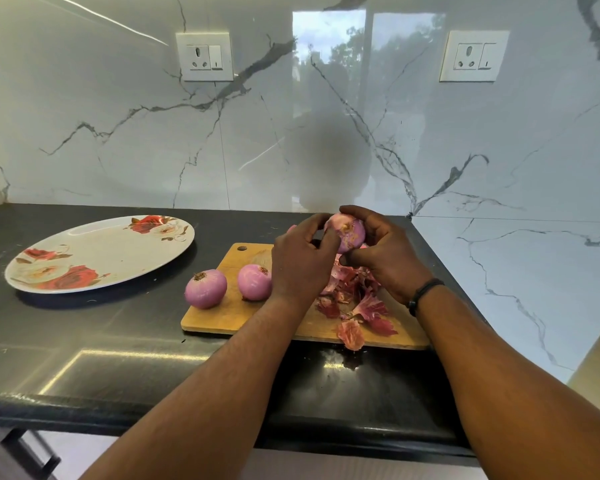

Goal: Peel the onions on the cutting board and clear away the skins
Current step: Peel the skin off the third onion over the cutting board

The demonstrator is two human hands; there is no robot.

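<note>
Above the cutting board (229,315), both hands grip one onion (349,233), left hand (300,261) half hiding it

Both hands (300,259) (383,252) grip onion (349,233) (skins (355,299) on board (222,315)).

Two bare forearms, no sleeves, thin black band (424,293) around the right wrist

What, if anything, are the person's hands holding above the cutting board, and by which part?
An onion. The right hand cups its right side, thumb beneath; the left hand has its fingertips at the onion's left side. Whether they pinch skin cannot be told.
</note>
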